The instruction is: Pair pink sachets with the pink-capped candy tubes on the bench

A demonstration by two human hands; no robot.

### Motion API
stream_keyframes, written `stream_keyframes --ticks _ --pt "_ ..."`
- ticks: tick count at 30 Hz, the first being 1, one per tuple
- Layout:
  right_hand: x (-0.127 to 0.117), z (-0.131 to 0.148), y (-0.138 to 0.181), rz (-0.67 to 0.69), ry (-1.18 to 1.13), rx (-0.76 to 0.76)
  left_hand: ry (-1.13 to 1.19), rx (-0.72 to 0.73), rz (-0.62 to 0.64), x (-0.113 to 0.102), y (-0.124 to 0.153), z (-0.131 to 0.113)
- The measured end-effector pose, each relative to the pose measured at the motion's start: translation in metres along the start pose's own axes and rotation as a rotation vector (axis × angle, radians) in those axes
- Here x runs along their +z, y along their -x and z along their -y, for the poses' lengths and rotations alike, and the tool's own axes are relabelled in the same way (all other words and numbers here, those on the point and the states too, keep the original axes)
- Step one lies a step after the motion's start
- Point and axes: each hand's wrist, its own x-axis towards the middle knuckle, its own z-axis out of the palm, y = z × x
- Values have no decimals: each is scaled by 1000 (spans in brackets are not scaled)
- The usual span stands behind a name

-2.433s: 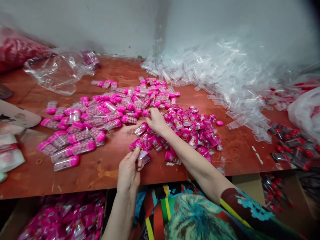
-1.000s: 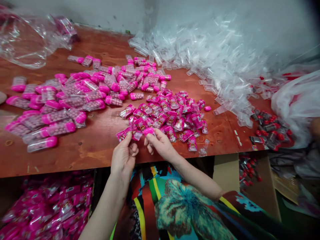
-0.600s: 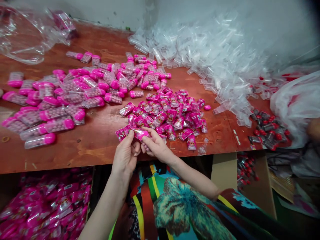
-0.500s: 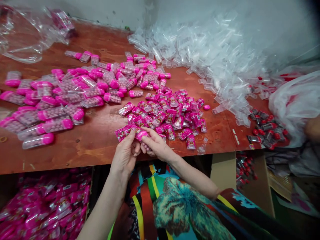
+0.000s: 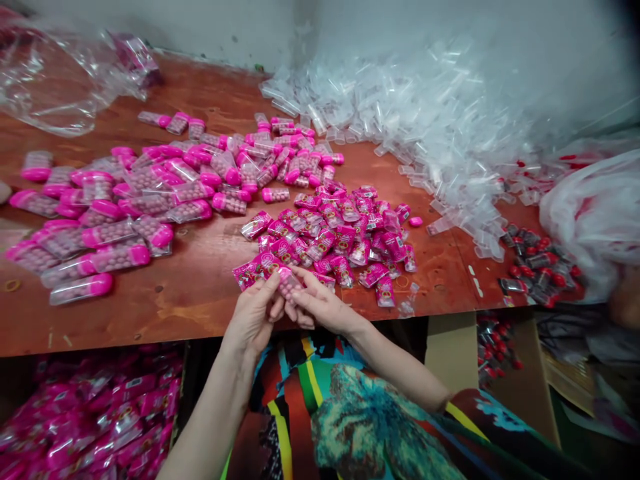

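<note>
Near the table's front edge, a small clear tube of pink balls with a pink cap [image 5: 289,283] is held between both hands. My left hand [image 5: 253,313] pinches it from the left, thumb and forefinger at its upper side. My right hand [image 5: 323,301] is closed round its right and lower side, partly covering it. Just beyond my left fingertips is a pink printed packet [image 5: 247,275]; whether the hand touches it, I cannot tell. Behind my hands lies a pile of pink wrapped packets [image 5: 345,233]. Many pink-capped tubes of balls [image 5: 150,183] are heaped to the left.
Empty clear tubes [image 5: 425,120] are heaped along the wall. At the right are red-capped dark tubes [image 5: 543,263] and a white plastic bag [image 5: 595,207]. Below the wooden table [image 5: 200,293], pink packets [image 5: 100,413] fill a container at left; a cardboard box [image 5: 450,347] stands right.
The tube has turned in my fingers: its cap was under my right thumb, and now more of the ball-filled body shows. My right thumb has slid lower. The whole view has shifted slightly.
</note>
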Motion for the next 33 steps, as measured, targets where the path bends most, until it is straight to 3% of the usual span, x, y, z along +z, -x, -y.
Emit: stream_keyframes --ticks 3,12,16,19,21,23,26,29,33 --pt "-1 1 -6 -19 -72 13 -24 -35 -4 2 1 5" --pt "-6 11 -17 -138 11 7 -26 -6 109 21 12 7" --pt "-17 37 -9 -456 356 -197 -57 -3 81 19 25 11" --pt "-15 51 -7 -587 790 -192 -151 74 -90 -3 31 11" --pt "-1 48 -14 -472 1090 -93 -169 175 -250 -21 30 10" --pt "19 39 -26 -270 1353 18 -164 252 -362 -34 25 7" --pt "42 23 -42 -72 1620 142 -132 247 -402 -42 18 5" --pt "43 14 -46 -48 1701 128 -102 192 -391 -44 13 5" --pt "27 6 -40 -91 1606 11 -160 191 -363 -48 13 5"
